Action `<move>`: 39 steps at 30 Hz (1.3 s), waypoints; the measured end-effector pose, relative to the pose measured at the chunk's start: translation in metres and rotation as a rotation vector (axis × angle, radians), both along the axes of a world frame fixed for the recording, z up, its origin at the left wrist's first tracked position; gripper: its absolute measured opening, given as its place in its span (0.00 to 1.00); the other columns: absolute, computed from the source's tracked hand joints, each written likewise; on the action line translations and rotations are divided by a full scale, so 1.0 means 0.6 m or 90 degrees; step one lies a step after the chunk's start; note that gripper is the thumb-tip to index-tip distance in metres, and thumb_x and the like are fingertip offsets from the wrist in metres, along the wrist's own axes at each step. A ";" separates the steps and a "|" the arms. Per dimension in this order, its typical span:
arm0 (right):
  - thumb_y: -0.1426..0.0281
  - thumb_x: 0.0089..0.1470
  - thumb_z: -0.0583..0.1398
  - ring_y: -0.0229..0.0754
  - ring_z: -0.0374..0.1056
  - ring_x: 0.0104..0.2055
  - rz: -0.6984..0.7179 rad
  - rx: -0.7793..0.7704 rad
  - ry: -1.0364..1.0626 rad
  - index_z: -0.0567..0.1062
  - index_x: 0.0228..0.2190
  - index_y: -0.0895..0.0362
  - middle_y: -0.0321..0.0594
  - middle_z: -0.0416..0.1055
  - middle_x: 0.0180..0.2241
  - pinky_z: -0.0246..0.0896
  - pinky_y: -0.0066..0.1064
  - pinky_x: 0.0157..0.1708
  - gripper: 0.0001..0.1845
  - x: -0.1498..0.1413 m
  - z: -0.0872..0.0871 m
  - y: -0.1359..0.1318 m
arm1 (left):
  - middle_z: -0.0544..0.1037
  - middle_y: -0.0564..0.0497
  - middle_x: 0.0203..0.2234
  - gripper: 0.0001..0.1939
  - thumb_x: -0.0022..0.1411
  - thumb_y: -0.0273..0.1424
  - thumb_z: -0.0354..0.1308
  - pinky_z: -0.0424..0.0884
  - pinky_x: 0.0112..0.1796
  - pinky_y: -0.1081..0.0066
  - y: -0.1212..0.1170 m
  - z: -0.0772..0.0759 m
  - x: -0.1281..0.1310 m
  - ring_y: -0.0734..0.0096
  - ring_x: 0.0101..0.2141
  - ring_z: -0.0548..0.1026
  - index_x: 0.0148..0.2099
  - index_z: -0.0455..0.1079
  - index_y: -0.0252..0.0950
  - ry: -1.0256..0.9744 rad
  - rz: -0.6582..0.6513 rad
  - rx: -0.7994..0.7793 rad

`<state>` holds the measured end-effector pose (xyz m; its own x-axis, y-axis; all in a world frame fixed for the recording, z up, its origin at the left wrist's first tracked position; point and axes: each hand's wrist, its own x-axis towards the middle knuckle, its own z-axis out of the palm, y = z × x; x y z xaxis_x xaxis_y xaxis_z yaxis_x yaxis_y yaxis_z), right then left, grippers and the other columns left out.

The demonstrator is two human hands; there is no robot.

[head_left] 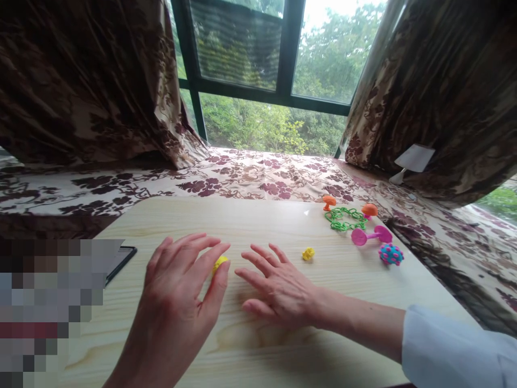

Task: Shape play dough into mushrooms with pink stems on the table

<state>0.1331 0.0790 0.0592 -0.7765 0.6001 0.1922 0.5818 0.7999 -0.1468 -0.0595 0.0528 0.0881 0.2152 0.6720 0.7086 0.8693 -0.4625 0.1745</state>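
Yellow lump (219, 263), partly hidden, behind left hand (180, 288)

left hand (177, 293): curved, near yellow piece (219, 263) (partly hidden) | right hand (280, 288): spread, palm-down | pale table (258, 218) beneath

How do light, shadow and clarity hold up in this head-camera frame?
Head view: bright window with washed-out sky; dark curtains on either side; soft shadow on the tabletop below the right hand; mosaic blocks cover the lower left corner.
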 end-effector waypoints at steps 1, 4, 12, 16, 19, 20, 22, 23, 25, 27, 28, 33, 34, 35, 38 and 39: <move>0.54 0.57 0.47 0.51 0.36 0.63 -0.004 -0.007 -0.004 0.56 0.55 0.54 0.45 0.48 0.60 0.31 0.51 0.58 0.28 -0.001 -0.002 0.001 | 0.72 0.48 0.43 0.16 0.54 0.27 0.57 0.54 0.55 0.51 0.002 -0.005 -0.004 0.60 0.48 0.67 0.46 0.67 0.39 -0.012 0.003 -0.001; 0.53 0.57 0.47 0.50 0.36 0.62 -0.004 -0.024 -0.021 0.57 0.55 0.54 0.45 0.49 0.59 0.30 0.50 0.59 0.28 -0.003 -0.004 0.003 | 0.73 0.48 0.42 0.16 0.53 0.27 0.57 0.54 0.55 0.50 0.008 -0.020 -0.014 0.59 0.48 0.67 0.47 0.67 0.39 -0.043 0.009 -0.002; 0.52 0.56 0.48 0.50 0.36 0.62 -0.022 -0.066 -0.045 0.56 0.56 0.54 0.43 0.52 0.58 0.29 0.50 0.59 0.30 -0.010 -0.010 0.014 | 0.74 0.48 0.42 0.15 0.54 0.27 0.57 0.55 0.55 0.51 0.020 -0.055 -0.028 0.58 0.50 0.66 0.46 0.68 0.38 -0.066 0.011 -0.037; 0.52 0.55 0.49 0.50 0.33 0.63 -0.026 -0.055 -0.040 0.56 0.56 0.55 0.44 0.50 0.59 0.26 0.51 0.59 0.31 -0.013 -0.011 0.012 | 0.73 0.48 0.41 0.16 0.52 0.25 0.58 0.55 0.55 0.51 0.012 -0.058 -0.027 0.59 0.48 0.67 0.46 0.68 0.36 -0.058 -0.007 -0.027; 0.52 0.55 0.49 0.51 0.35 0.63 -0.013 -0.055 -0.018 0.57 0.55 0.54 0.45 0.50 0.59 0.29 0.52 0.58 0.30 -0.012 -0.005 0.007 | 0.74 0.48 0.40 0.16 0.52 0.25 0.58 0.56 0.54 0.49 -0.007 -0.065 -0.028 0.59 0.47 0.68 0.46 0.67 0.38 -0.041 -0.008 -0.038; 0.53 0.56 0.49 0.52 0.36 0.62 -0.014 -0.057 -0.005 0.57 0.55 0.54 0.45 0.50 0.59 0.31 0.52 0.58 0.29 -0.010 -0.003 0.006 | 0.74 0.48 0.39 0.16 0.53 0.26 0.58 0.55 0.54 0.49 -0.014 -0.069 -0.030 0.59 0.47 0.68 0.46 0.67 0.38 -0.036 -0.003 -0.040; 0.58 0.58 0.49 0.51 0.40 0.62 -0.037 -0.060 0.038 0.59 0.53 0.53 0.45 0.52 0.58 0.35 0.52 0.57 0.24 -0.006 0.000 0.006 | 0.74 0.48 0.39 0.16 0.54 0.26 0.57 0.55 0.54 0.48 -0.027 -0.079 -0.034 0.59 0.47 0.68 0.46 0.66 0.39 -0.025 0.010 -0.043; 0.61 0.58 0.49 0.50 0.42 0.61 -0.052 -0.062 0.069 0.61 0.52 0.53 0.45 0.54 0.57 0.37 0.51 0.57 0.21 -0.003 0.002 0.006 | 0.74 0.48 0.39 0.15 0.54 0.27 0.57 0.55 0.54 0.48 -0.033 -0.084 -0.035 0.59 0.46 0.68 0.46 0.66 0.39 -0.020 0.017 -0.044; 0.68 0.59 0.49 0.46 0.49 0.58 -0.072 -0.065 0.150 0.63 0.50 0.54 0.46 0.57 0.54 0.45 0.46 0.55 0.18 0.001 0.004 0.007 | 0.75 0.48 0.39 0.14 0.55 0.27 0.56 0.55 0.53 0.48 -0.041 -0.089 -0.036 0.59 0.46 0.68 0.46 0.66 0.39 -0.009 0.027 -0.050; 0.75 0.57 0.49 0.43 0.54 0.54 -0.071 -0.070 0.237 0.64 0.49 0.55 0.46 0.60 0.51 0.52 0.41 0.52 0.18 0.004 0.004 0.010 | 0.75 0.48 0.38 0.13 0.55 0.28 0.56 0.55 0.53 0.49 -0.047 -0.089 -0.032 0.59 0.45 0.69 0.45 0.66 0.39 -0.002 0.030 -0.057; 0.77 0.56 0.49 0.42 0.56 0.52 -0.066 -0.071 0.276 0.64 0.48 0.55 0.46 0.60 0.50 0.55 0.38 0.50 0.18 0.004 0.004 0.011 | 0.75 0.48 0.39 0.13 0.55 0.28 0.55 0.55 0.52 0.49 -0.048 -0.086 -0.029 0.59 0.45 0.69 0.45 0.67 0.40 -0.001 0.031 -0.058; 0.79 0.54 0.50 0.42 0.58 0.48 -0.068 -0.031 0.316 0.66 0.46 0.56 0.45 0.63 0.46 0.56 0.37 0.48 0.18 -0.005 0.005 0.020 | 0.75 0.48 0.39 0.13 0.55 0.27 0.55 0.55 0.52 0.50 -0.051 -0.082 -0.021 0.59 0.45 0.69 0.45 0.66 0.40 0.020 0.013 -0.055; 0.79 0.54 0.51 0.43 0.58 0.48 -0.069 -0.017 0.299 0.66 0.46 0.56 0.45 0.63 0.46 0.55 0.38 0.48 0.18 -0.008 0.005 0.020 | 0.75 0.48 0.39 0.13 0.55 0.27 0.55 0.56 0.52 0.50 -0.051 -0.086 -0.023 0.60 0.44 0.70 0.45 0.66 0.40 0.027 0.014 -0.056; 0.78 0.55 0.51 0.44 0.58 0.48 -0.067 -0.005 0.281 0.66 0.46 0.56 0.45 0.63 0.47 0.55 0.40 0.48 0.17 -0.011 0.005 0.020 | 0.76 0.48 0.39 0.13 0.55 0.27 0.55 0.56 0.52 0.50 -0.051 -0.092 -0.027 0.59 0.44 0.70 0.45 0.66 0.40 0.035 0.017 -0.056; 0.77 0.55 0.50 0.44 0.56 0.50 -0.043 0.025 0.235 0.65 0.47 0.55 0.45 0.62 0.48 0.48 0.44 0.52 0.18 -0.017 0.005 0.017 | 0.75 0.47 0.39 0.13 0.55 0.29 0.55 0.57 0.51 0.51 -0.051 -0.105 -0.039 0.58 0.43 0.70 0.45 0.67 0.40 0.039 0.033 -0.056; 0.77 0.55 0.50 0.44 0.55 0.51 -0.039 0.032 0.222 0.65 0.47 0.54 0.44 0.62 0.49 0.44 0.45 0.54 0.18 -0.018 0.004 0.016 | 0.75 0.47 0.39 0.14 0.55 0.29 0.55 0.57 0.51 0.50 -0.052 -0.105 -0.041 0.58 0.43 0.70 0.45 0.66 0.40 0.033 0.038 -0.057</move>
<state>0.1221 0.0884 0.0616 -0.6217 0.6266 0.4699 0.5513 0.7763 -0.3058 -0.0839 0.0215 0.0252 0.2082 0.7442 0.6347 0.9034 -0.3950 0.1668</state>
